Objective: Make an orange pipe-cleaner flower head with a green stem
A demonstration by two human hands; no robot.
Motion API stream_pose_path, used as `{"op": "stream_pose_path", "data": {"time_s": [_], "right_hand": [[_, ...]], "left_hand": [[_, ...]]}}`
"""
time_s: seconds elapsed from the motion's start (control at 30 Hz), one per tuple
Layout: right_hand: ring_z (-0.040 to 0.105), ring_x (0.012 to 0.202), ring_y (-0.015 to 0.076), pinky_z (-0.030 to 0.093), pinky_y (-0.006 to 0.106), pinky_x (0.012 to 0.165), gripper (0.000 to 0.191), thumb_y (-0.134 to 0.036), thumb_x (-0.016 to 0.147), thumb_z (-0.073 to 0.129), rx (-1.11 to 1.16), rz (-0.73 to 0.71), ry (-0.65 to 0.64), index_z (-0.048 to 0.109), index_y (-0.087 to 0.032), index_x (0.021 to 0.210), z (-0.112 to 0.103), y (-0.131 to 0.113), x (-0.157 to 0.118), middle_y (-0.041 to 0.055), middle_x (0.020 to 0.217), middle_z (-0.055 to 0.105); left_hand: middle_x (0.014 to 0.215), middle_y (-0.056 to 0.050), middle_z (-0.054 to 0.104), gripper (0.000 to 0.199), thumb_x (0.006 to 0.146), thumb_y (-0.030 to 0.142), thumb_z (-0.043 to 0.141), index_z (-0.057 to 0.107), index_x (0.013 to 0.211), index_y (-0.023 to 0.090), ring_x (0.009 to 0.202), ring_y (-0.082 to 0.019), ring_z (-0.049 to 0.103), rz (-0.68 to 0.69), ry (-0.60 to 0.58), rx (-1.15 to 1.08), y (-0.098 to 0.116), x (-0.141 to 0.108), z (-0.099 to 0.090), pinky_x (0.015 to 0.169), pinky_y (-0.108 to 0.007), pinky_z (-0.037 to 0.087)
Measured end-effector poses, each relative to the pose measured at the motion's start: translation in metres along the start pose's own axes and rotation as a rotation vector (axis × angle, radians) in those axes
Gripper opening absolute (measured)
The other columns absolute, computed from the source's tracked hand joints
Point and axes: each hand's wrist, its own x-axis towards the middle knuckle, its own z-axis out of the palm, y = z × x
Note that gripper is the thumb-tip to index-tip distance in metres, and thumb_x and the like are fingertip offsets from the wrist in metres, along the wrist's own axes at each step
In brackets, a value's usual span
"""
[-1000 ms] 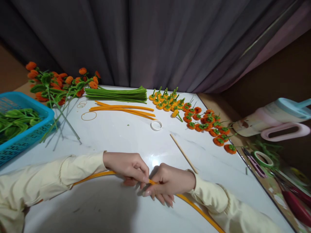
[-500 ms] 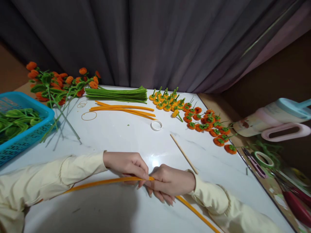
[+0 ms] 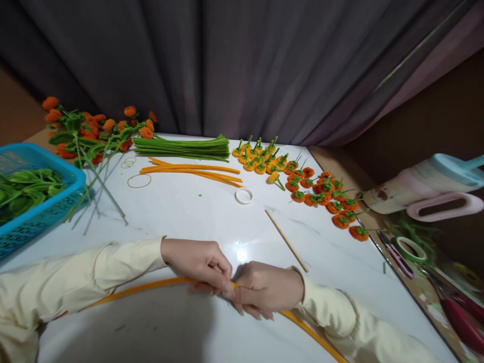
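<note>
Both hands meet low in the middle of the head view, pinching orange pipe cleaners (image 3: 141,289) where the strands come together. My left hand (image 3: 198,262) is closed on them, its thumb pressed near the joint. Thumb against fingers, my right hand (image 3: 259,286) grips the same place from the other side. One end runs left beneath my left sleeve, the other passes out under my right wrist towards the bottom edge. The exact joint is mostly covered by my fingertips. Beyond my hands lie a wooden stick (image 3: 286,241) and a white ring (image 3: 244,195).
A blue basket (image 3: 41,206) of green leaves stands left, near orange flowers (image 3: 91,126). Green pipe cleaners (image 3: 181,147) and spare orange ones (image 3: 192,170) lie at the back. Small yellow pumpkins (image 3: 260,157) and orange pumpkins (image 3: 321,191) line the right, beside a tumbler (image 3: 401,186).
My fingers have shifted slightly at the joint, and my left thumb now sits lower and closer to the right thumb. The strand on the right has swung a little. The table items stay put.
</note>
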Motion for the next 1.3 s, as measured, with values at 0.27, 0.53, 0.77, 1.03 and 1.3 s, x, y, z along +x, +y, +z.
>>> {"op": "stream_pose_path", "data": {"time_s": [0.27,0.53,0.77,1.03,1.3], "right_hand": [[0.046,0.032,0.0053,0.036,0.013,0.03,0.031,-0.04,0.083,0.048,0.036,-0.045,0.248,0.047,-0.015,0.065,0.006,0.007,0.005,-0.0044,0.048,0.048],[0.022,0.042,0.007,0.023,0.022,0.04,0.038,-0.031,0.085,0.038,-0.399,-0.393,0.599,0.025,-0.02,0.052,0.011,0.012,0.01,-0.0051,0.046,0.024],[0.026,0.043,0.0081,0.026,0.023,0.044,0.035,-0.029,0.088,0.035,-0.395,-0.452,0.507,0.024,-0.02,0.056,0.01,0.015,0.011,-0.0041,0.048,0.027],[0.021,0.041,0.0076,0.024,0.023,0.041,0.037,-0.03,0.085,0.039,-0.402,-0.451,0.506,0.021,-0.021,0.054,0.011,0.015,0.012,-0.0054,0.046,0.023],[0.031,0.039,0.0083,0.027,0.023,0.04,0.032,-0.024,0.088,0.033,-0.689,-0.487,0.712,0.035,-0.02,0.057,0.016,0.015,0.011,-0.0039,0.046,0.036]], "left_hand": [[0.042,0.004,0.049,0.027,0.083,0.033,0.052,0.056,0.065,0.013,0.038,-0.008,0.044,-0.028,-0.006,-0.27,-0.005,0.0,-0.006,0.047,-0.021,0.037],[0.04,0.003,0.048,0.027,0.082,0.03,0.052,0.055,0.061,0.014,0.037,-0.008,0.042,-0.062,0.011,-0.276,0.0,-0.001,-0.006,0.045,-0.021,0.034],[0.04,0.003,0.048,0.028,0.08,0.031,0.056,0.055,0.058,0.014,0.038,-0.008,0.042,-0.086,0.018,-0.286,0.002,0.0,-0.004,0.044,-0.021,0.035],[0.041,0.004,0.048,0.027,0.078,0.03,0.057,0.055,0.058,0.014,0.038,-0.008,0.042,-0.099,0.021,-0.286,0.001,0.0,-0.004,0.042,-0.02,0.034],[0.041,0.003,0.048,0.027,0.08,0.03,0.055,0.055,0.058,0.013,0.037,-0.008,0.041,-0.07,0.018,-0.309,-0.001,0.0,-0.006,0.041,-0.021,0.034]]}}
